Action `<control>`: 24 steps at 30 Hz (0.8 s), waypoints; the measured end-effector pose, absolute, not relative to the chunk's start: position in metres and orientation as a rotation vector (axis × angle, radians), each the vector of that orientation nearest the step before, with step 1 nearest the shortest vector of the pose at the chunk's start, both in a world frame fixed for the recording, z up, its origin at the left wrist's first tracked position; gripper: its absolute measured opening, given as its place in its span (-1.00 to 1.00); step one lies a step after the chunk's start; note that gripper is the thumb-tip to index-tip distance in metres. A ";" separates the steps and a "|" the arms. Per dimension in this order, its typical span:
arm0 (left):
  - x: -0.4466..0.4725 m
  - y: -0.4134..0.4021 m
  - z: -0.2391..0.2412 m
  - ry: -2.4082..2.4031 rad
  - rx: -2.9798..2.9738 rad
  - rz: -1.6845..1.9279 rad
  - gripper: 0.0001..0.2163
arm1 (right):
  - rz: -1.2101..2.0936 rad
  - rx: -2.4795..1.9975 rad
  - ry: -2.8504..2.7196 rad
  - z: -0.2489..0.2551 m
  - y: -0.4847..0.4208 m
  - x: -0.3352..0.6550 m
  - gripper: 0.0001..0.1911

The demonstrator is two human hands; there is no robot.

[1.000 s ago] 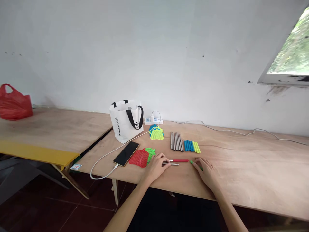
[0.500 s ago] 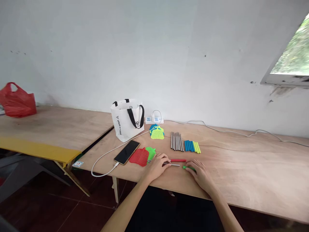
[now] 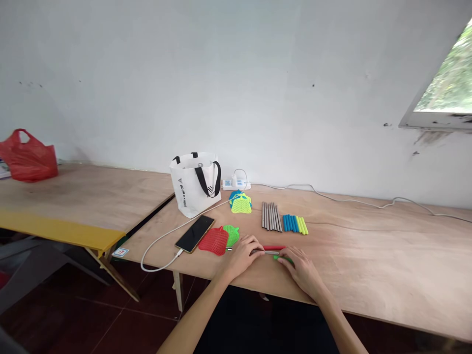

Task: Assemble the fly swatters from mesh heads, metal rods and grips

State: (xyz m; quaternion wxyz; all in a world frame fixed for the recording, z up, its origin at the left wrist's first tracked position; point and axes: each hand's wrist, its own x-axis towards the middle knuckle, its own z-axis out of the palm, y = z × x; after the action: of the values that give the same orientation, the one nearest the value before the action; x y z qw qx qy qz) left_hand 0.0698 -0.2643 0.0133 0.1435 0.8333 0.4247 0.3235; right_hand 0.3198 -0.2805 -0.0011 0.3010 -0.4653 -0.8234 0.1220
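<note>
My left hand [image 3: 244, 253] rests on the wooden table [image 3: 368, 265], fingers curled over the end of a thin metal rod [image 3: 268, 252]. My right hand [image 3: 300, 268] holds a green handle sleeve [image 3: 280, 257] at the rod's free end. A red handle sleeve [image 3: 273, 247] lies just behind the rod. Left of my left hand lie a red swatter head [image 3: 213, 241] and a green swatter head [image 3: 231, 234].
Behind are a row of metal rods [image 3: 270, 216], blue and yellow-green sleeves [image 3: 294, 223], more swatter heads [image 3: 240, 203], a white tote bag [image 3: 195, 183], a phone [image 3: 194, 233] on a white cable, and a power strip [image 3: 236, 184]. A second table [image 3: 73, 196] holds a red plastic bag [image 3: 27, 157].
My right hand has slid left along the table with the green sleeve, bringing it up to the end of the metal rod. My left hand has stayed in place.
</note>
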 end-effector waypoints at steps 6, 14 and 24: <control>0.069 -0.262 0.012 1.264 2.391 0.942 -0.85 | 0.398 -1.334 -1.987 -0.003 -0.280 0.320 -0.70; 0.068 -0.263 0.013 1.234 2.393 0.906 -0.86 | 0.477 -1.331 -1.949 0.000 -0.281 0.323 -0.66; 0.067 -0.263 0.014 1.181 2.408 0.921 -0.89 | 0.332 -1.257 -2.017 -0.002 -0.281 0.323 -0.76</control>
State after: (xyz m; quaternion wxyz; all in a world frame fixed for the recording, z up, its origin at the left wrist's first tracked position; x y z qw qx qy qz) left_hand 0.0672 -0.2635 0.0140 0.1522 0.8393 0.4116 0.3210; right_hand 0.3228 -0.2814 -0.0025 0.3625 -0.4882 -0.7834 0.1288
